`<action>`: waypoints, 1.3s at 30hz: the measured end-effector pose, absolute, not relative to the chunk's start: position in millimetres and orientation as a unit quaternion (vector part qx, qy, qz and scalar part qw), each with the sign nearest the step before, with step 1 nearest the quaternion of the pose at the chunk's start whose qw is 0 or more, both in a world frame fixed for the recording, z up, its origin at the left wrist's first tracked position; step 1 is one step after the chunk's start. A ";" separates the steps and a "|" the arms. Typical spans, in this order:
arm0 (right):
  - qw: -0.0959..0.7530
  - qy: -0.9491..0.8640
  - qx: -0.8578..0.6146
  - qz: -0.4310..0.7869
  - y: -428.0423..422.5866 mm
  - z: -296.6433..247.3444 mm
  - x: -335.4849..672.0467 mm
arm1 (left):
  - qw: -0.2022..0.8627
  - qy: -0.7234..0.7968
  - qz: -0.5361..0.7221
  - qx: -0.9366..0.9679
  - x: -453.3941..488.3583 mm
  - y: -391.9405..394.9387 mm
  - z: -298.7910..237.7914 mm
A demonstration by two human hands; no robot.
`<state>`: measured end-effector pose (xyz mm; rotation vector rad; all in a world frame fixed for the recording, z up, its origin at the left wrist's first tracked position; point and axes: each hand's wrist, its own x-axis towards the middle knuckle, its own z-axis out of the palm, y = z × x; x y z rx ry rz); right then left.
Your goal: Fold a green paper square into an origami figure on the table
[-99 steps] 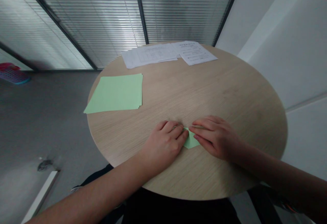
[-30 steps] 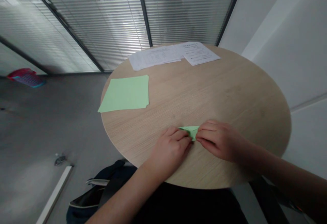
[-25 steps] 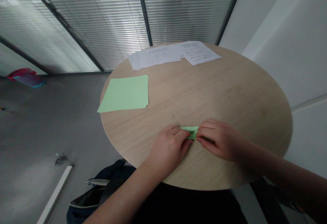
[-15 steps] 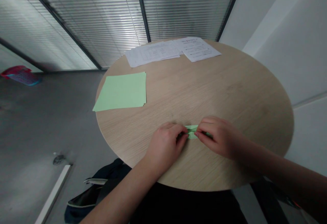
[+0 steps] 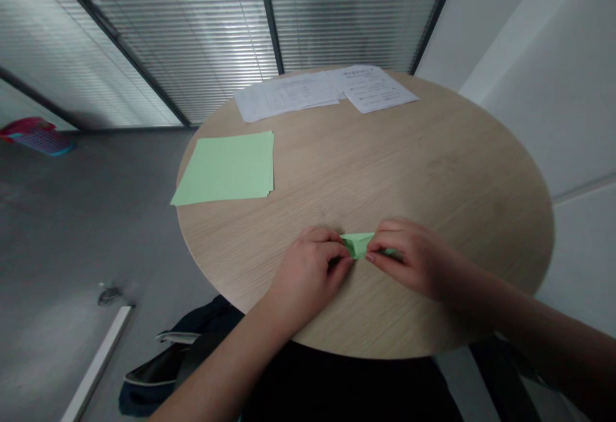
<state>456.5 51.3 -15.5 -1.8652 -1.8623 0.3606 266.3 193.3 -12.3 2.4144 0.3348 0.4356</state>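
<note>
A small folded piece of green paper (image 5: 359, 243) lies near the front of the round wooden table (image 5: 433, 172). My left hand (image 5: 308, 274) pinches its left end with curled fingers. My right hand (image 5: 414, 258) pinches its right end, fingertips pressed together on the fold. Most of the piece is hidden under my fingers; only a small wedge shows between the two hands.
A stack of green square sheets (image 5: 226, 167) lies at the table's left. White printed papers (image 5: 322, 88) lie at the far edge. A dark bag (image 5: 163, 364) sits on the floor at lower left. Glass walls with blinds stand behind; a white wall is on the right.
The green piece went from a flat triangle under my fingers to a narrower folded strip pinched at both ends. My hands stayed at the same spot; the camera shifted slightly.
</note>
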 end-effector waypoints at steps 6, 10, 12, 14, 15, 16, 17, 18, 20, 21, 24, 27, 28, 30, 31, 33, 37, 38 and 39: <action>0.271 -0.685 -0.660 0.148 49.6 -20.9 458.5 | 0.338 0.104 0.171 0.919 264.9 196.6 -13.9; 0.246 -0.692 -0.664 0.137 48.0 -18.8 454.5 | 0.322 0.109 0.173 0.924 265.3 194.7 -14.3; 0.232 -0.683 -0.680 0.130 48.5 -17.4 452.6 | 0.317 0.123 0.169 0.925 266.5 192.8 -13.1; 0.225 -0.673 -0.695 0.118 49.8 -16.7 451.3 | 0.309 0.139 0.162 0.927 268.1 191.0 -11.4; 0.221 -0.669 -0.701 0.115 50.6 -16.6 450.9 | 0.304 0.146 0.159 0.928 268.9 190.3 -10.6; 0.217 -0.666 -0.705 0.112 51.4 -16.4 450.6 | 0.300 0.150 0.156 0.929 269.7 189.7 -9.8; 0.213 -0.663 -0.708 0.112 52.3 -16.2 450.3 | 0.296 0.154 0.154 0.930 270.5 189.2 -9.2; 0.208 -0.661 -0.712 0.113 53.2 -15.8 450.0 | 0.292 0.158 0.154 0.931 271.2 188.7 -8.7; 0.199 -0.655 -0.719 0.117 54.9 -15.0 449.6 | 0.283 0.163 0.155 0.932 272.7 188.1 -8.3; 0.197 -0.652 -0.723 0.118 55.5 -14.6 449.5 | 0.279 0.164 0.155 0.933 273.2 187.8 -8.4; 0.192 -0.647 -0.729 0.118 56.6 -14.4 449.7 | 0.269 0.166 0.160 0.935 273.7 187.6 -10.3; 0.194 -0.652 -0.725 0.111 56.4 -15.0 450.0 | 0.264 0.166 0.192 0.930 271.9 187.8 -13.7; 0.197 -0.654 -0.722 0.108 56.2 -15.1 450.0 | 0.261 0.160 0.205 0.930 271.1 188.0 -14.8; 0.199 -0.658 -0.719 0.103 56.0 -15.2 450.1 | 0.243 0.135 0.223 0.934 269.7 188.3 -16.7; 0.198 -0.659 -0.719 0.100 56.0 -15.2 450.3 | 0.229 0.120 0.226 0.939 269.4 188.5 -17.3; 0.196 -0.657 -0.721 0.099 55.9 -15.4 450.7 | 0.203 0.092 0.220 0.950 269.4 188.9 -18.2; 0.202 -0.657 -0.720 0.097 55.9 -17.3 451.6 | 0.190 0.060 0.210 0.957 270.9 189.9 -18.7; 0.204 -0.656 -0.720 0.094 55.9 -17.8 451.6 | 0.188 0.057 0.209 0.958 271.4 190.1 -18.8; 0.205 -0.655 -0.721 0.093 56.1 -18.1 451.5 | 0.186 0.055 0.210 0.958 271.8 190.3 -19.0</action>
